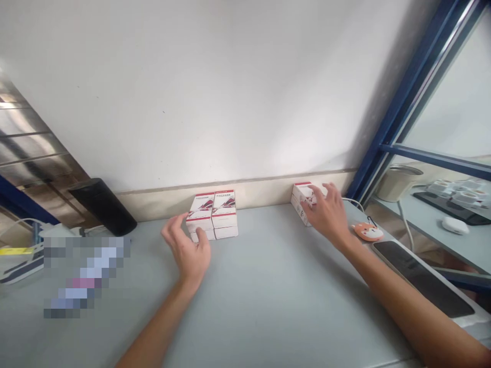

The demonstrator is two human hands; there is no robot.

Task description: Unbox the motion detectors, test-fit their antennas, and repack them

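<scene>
l hand (186, 251) is half curled, fingers narrow, tips at the near l corner of the stack of white boxes (212, 214); looks like light contact, no real grip. r hand (326, 214) is spread wide over the lone white box (305, 203), fingers on its top & l side, thumb hidden, so can't tell if it's gripping or just resting.

stack sits on the grey table (268, 312) just in front of the wall's beige skirting (245, 197), two boxes side by side, each w/ another under it. lone box is well to the r, touching or nearly touching the skirting, turned at a slight angle. red & white print on the boxes faces up/toward the person. long axis of the lone box seems to run from the wall toward the person, but the r hand covers too much to be sure.

fingertips on the corners, wrists low & well clear of the box faces: a sound way to steady small light boxes w/o tipping them.

nearby: black bottle (103, 207) lying by the wall, orange fox-face pouch (368, 231) by the r wrist, black mat (422, 278) at the table's r edge.
</scene>
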